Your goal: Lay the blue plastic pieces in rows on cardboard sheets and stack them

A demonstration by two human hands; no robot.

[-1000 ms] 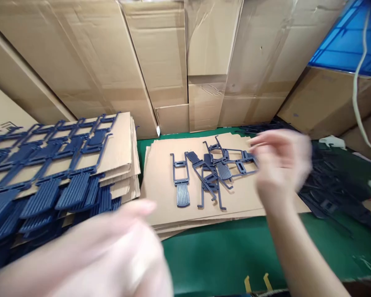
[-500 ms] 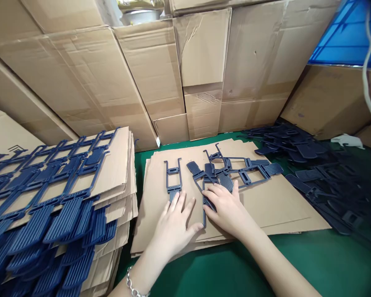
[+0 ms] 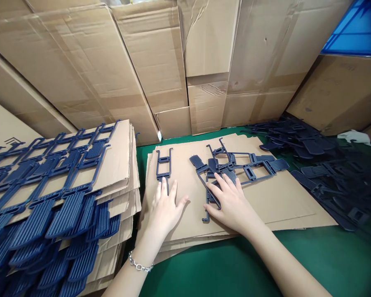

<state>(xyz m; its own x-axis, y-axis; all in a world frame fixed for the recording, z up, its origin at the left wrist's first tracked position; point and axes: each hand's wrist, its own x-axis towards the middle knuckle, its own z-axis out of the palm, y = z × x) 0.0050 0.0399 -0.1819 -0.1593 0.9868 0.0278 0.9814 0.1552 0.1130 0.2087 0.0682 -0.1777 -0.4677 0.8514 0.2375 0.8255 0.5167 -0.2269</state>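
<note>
My left hand lies with fingers spread over the lower end of a dark blue plastic frame piece. That piece has two hooked arms pointing away from me, and its ribbed end is mostly under my fingers. To the right, my right hand rests, fingers apart, on the near edge of a jumble of similar plastic frame pieces. The fingertips touch the pieces there, and part of them is covered by the hand. Under everything is a flat cardboard sheet on top of other sheets.
At the left stands a stack of cardboard layers bearing rows of blue frame pieces, whose ribbed ends overhang. A dark heap of pieces lies at the right on the green table. Cardboard boxes wall off the back.
My left hand has slid the single frame piece leftward across the cardboard, away from the jumble. The right hand stays by the jumbled pieces. The camera view has tilted slightly downward.
</note>
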